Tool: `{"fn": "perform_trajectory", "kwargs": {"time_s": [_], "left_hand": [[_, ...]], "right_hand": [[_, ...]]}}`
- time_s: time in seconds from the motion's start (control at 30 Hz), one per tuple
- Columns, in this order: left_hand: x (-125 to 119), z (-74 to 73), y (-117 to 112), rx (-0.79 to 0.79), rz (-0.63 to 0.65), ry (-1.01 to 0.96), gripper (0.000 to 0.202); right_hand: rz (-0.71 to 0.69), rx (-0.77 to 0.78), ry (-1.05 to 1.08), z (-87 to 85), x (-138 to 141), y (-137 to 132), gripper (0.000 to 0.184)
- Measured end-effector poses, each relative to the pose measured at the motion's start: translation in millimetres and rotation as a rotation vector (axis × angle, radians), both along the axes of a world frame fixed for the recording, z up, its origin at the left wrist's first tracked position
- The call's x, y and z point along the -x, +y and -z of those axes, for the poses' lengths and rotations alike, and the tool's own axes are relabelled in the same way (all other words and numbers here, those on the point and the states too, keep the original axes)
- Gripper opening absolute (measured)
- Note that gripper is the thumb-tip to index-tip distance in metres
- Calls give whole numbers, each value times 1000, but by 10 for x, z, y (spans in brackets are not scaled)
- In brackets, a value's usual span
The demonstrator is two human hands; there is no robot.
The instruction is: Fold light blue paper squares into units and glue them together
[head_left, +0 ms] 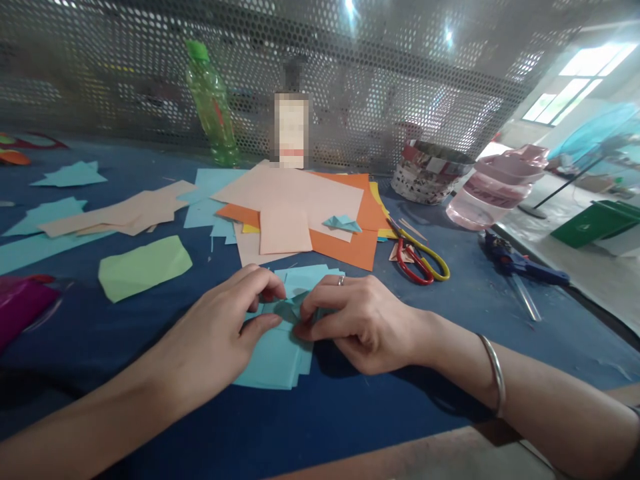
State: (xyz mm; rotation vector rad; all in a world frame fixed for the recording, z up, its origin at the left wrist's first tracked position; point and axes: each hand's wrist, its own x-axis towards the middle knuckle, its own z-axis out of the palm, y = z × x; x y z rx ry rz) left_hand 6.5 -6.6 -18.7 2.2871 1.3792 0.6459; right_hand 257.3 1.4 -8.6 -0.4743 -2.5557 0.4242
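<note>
A pile of light blue paper sheets [267, 363] lies on the dark blue table in front of me. Over it, my right hand [365, 323], with a ring and a bracelet, pinches a small folded piece of blue paper [296, 303], partly covered by the fingers. My left hand [223, 327] hovers at the left side of that piece, its thumb and forefinger curved with a gap between them. Just beyond, a small folded blue paper shape [342, 223] rests on pink paper sheets [300, 189] and orange sheets [345, 252].
Red and yellow scissors [420, 257] lie to the right, near a blue glue gun [525, 267]. Behind stand a woven basket [430, 175], a pink water bottle [497, 190] and a green bottle [213, 107]. Paper scraps, including a green piece [145, 268], spread leftward.
</note>
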Motion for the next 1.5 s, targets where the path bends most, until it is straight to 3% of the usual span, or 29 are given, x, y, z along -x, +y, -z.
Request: {"fn": "perform_trajectory", "kwargs": {"time_s": [0.33, 0.77, 1.0, 1.5], "left_hand": [[88, 5, 47, 35, 29, -3, 14], [-80, 3, -27, 57, -97, 54, 29], [37, 24, -1, 29, -42, 1, 24], [134, -136, 95, 147, 70, -27, 27]], "right_hand": [[9, 5, 1, -14, -3, -19, 44], [26, -23, -23, -18, -1, -32, 40], [31, -15, -42, -16, 1, -35, 40], [36, -22, 12, 17, 13, -36, 39]]}}
